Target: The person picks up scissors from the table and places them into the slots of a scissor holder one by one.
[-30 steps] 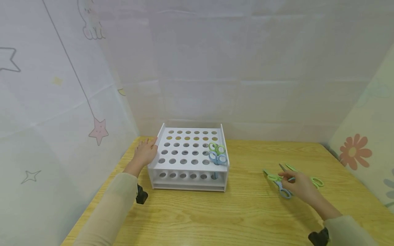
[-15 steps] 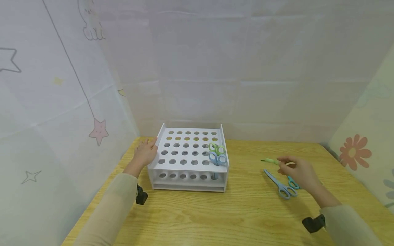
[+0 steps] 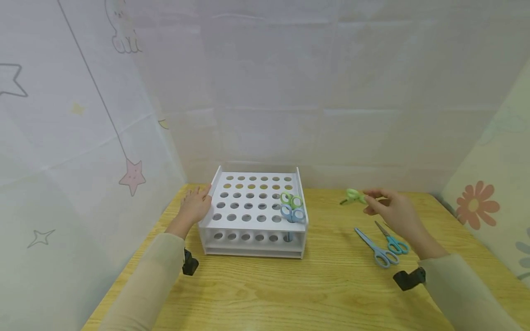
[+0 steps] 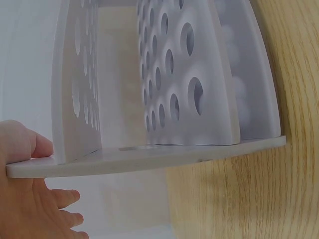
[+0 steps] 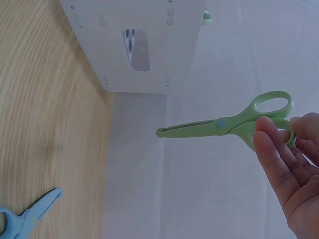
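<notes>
My left hand [image 3: 194, 206] grips the left side panel of a white rack [image 3: 254, 224] with rows of round holes. In the left wrist view the thumb lies over the panel's edge and the fingers stay outside. Green scissors [image 5: 199, 129] are pinched by one handle loop in my right hand [image 3: 395, 211]. They are raised above the table right of the rack, blades pointing left. Light blue scissors [image 3: 378, 252] and teal-handled scissors [image 3: 392, 241] lie on the table below that hand.
Other green scissors [image 3: 291, 205] and blue scissors [image 3: 292, 218] stand handles up in the rack's right column. The wooden table [image 3: 265, 294] meets cloth-covered walls [image 3: 372, 115] at the back and sides. A thin tip shows behind the teal scissors, the rest hidden by my right hand.
My right hand has picked up the green scissors from beside the light blue ones, lifted them and moved slightly left. The left hand stays on the rack.
</notes>
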The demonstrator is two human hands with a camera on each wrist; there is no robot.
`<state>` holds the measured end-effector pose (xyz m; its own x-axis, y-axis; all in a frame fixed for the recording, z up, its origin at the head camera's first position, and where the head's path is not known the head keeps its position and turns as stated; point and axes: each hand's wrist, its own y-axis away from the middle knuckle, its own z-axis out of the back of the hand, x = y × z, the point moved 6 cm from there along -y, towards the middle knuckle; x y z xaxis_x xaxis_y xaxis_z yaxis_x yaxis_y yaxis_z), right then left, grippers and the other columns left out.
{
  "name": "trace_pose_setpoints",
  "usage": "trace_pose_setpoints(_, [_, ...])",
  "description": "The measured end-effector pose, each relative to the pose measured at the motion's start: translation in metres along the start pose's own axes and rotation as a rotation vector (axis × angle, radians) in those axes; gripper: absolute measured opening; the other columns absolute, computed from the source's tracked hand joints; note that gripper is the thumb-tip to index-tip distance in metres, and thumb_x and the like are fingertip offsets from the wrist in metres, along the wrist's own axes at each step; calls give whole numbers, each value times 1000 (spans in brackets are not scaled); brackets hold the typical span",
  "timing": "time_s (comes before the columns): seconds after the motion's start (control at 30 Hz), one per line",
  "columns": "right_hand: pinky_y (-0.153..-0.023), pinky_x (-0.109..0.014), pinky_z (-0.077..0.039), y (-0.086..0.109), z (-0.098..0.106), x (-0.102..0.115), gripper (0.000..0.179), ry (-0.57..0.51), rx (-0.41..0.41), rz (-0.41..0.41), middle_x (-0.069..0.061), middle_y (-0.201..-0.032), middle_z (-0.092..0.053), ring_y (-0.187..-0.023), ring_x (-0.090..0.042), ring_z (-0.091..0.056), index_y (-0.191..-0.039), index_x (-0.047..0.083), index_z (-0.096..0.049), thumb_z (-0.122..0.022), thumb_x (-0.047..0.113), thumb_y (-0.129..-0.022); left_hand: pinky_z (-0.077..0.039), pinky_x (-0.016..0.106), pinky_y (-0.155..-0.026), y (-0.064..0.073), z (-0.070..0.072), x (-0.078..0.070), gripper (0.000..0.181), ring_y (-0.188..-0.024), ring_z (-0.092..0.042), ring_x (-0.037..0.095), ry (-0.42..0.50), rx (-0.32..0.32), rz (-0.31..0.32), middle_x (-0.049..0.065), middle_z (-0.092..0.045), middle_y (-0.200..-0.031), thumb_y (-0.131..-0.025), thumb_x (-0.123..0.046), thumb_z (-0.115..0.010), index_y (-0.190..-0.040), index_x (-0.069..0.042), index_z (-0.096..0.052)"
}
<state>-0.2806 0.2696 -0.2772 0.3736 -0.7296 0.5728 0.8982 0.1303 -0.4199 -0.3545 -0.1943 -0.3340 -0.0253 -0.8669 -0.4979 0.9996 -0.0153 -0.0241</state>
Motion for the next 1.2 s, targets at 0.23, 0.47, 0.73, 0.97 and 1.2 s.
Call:
trace_pose_setpoints(0.23, [-73, -50, -49, -10, 1, 12, 35, -51, -17, 9, -7, -75, -68, -66, -11, -65, -114, 1, -60, -51, 28, -95, 2, 58, -105, 0, -1, 0, 54, -132, 3, 49, -31, 2, 2, 26, -8, -148, -96, -24, -19, -147, -10, -20])
trace_pose_setpoints(0.47, [-65, -14, -44, -25, 3, 26, 32, -65, -85, 72, -8, -78, -67, -65, -11, -65, -113, 2, -62, -51, 26, -95, 1, 59, -104, -1, 0, -1, 54, -132, 2, 50, -34, -12, -10, 28, -10, -147, -95, -23, -19, -147, -9, -21])
trace_pose_setpoints(0.73, [-37, -24, -30, -41, 5, 47, 33, -114, -127, 81, -6, -70, -67, -61, -3, -62, -110, 2, -63, -53, 29, -93, 0, 59, -104, 1, 1, -1, 54, -132, 1, 49, -40, -20, -12, 27, -11, -148, -94, -23, -18, -147, -9, -21])
trace_pose_setpoints(0.97, [-32, -27, -23, -55, 3, 69, 30, -202, -149, 110, -8, -69, -67, -59, -3, -62, -108, 2, -65, -56, 26, -92, 1, 58, -104, 2, 2, -2, 54, -132, 2, 49, -35, -12, -4, 27, -10, -148, -95, -23, -18, -147, -9, -20])
trace_pose_setpoints(1.2, [-51, -18, -47, -69, -9, 90, 27, -247, -158, 186, -11, -68, -66, -58, -11, -64, -104, -1, -66, -58, 21, -91, 2, 57, -105, 0, 0, 0, 54, -133, 4, 47, -22, -5, 5, 27, -8, -148, -95, -24, -18, -147, -10, -20])
